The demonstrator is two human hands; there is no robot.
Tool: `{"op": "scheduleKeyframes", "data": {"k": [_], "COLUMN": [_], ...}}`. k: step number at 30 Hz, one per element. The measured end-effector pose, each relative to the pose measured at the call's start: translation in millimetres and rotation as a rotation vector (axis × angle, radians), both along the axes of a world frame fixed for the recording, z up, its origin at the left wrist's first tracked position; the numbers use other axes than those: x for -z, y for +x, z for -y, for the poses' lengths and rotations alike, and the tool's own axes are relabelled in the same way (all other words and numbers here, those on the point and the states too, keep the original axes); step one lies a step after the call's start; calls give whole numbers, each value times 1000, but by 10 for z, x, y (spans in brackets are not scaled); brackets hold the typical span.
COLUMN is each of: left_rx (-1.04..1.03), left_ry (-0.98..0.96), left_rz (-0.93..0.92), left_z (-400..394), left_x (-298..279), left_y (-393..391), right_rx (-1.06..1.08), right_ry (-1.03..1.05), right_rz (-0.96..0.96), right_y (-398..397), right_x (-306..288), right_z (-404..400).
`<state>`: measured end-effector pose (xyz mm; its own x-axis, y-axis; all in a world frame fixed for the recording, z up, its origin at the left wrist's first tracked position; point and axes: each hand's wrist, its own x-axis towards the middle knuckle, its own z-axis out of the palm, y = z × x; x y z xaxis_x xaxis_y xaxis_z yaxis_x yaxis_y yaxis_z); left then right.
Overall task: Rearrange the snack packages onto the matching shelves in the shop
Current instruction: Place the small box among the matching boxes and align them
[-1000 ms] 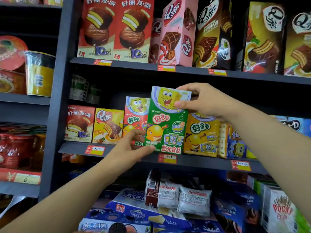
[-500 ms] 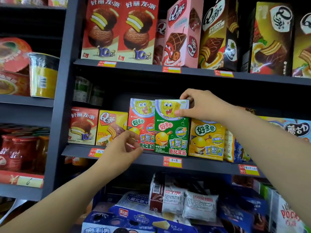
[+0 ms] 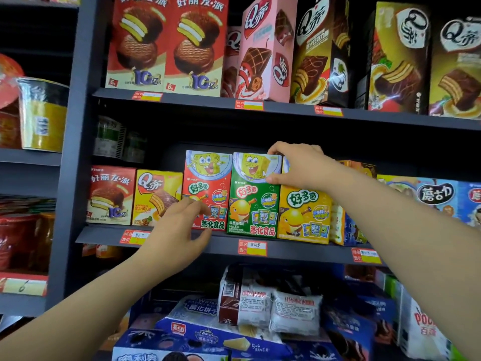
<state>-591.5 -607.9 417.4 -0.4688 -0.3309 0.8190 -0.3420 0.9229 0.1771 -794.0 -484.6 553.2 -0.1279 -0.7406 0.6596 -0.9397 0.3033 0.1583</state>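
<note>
A: Where is the green box placed at this moment?

B: It is stood upright on the middle shelf, between the red box and the yellow box, touching both as far as can be seen. Its top right corner is pinched by the right hand, with the thumb on the front face and the fingers curled over the top edge.

A: And the left hand?

B: Nothing is held by it. Its fingers are loosely spread in front of the lower part of the red box; whether that box is actually touched cannot be told.

A: How is the step best finished?

B: The green box is probably seated already, so only squaring is judged to be needed. The front face should be brought flush with its two neighbours, and the base should be checked to sit fully behind the shelf lip above the price tag. The red box may be steadied by the left hand while this is done, since a push on one thin carton is likely to be passed along the row.

A: What should be avoided?

B: A hard pull at the top corner, by which the box could be tipped forward off the shelf.
</note>
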Motion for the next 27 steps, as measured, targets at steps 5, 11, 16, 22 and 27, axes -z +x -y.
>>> {"op": "scheduleKeyframes", "data": {"k": [5,11,16,22,27], "left_rx": [23,36,11,-131,-168], "left_ry": [-50,-265,-363,-436,-469], "left_rz": [98,167,269,358,341], "left_z": [-56,-219,-378,-431,-387], "left_x": [48,67,91,213,277], "left_y": [-112,-385,-712,-1005,-1086], "right_rx": [-63,-146,34,137,232], "right_ry": [-37,-245,-210,-155,-248], "right_rz": [5,107,203,311,146], "right_y": [-91,-485,-941,-1209,-1162], "right_x": [41,48,129,356,333], "right_z": [-181,-745,-1087,-1038,-976]}}
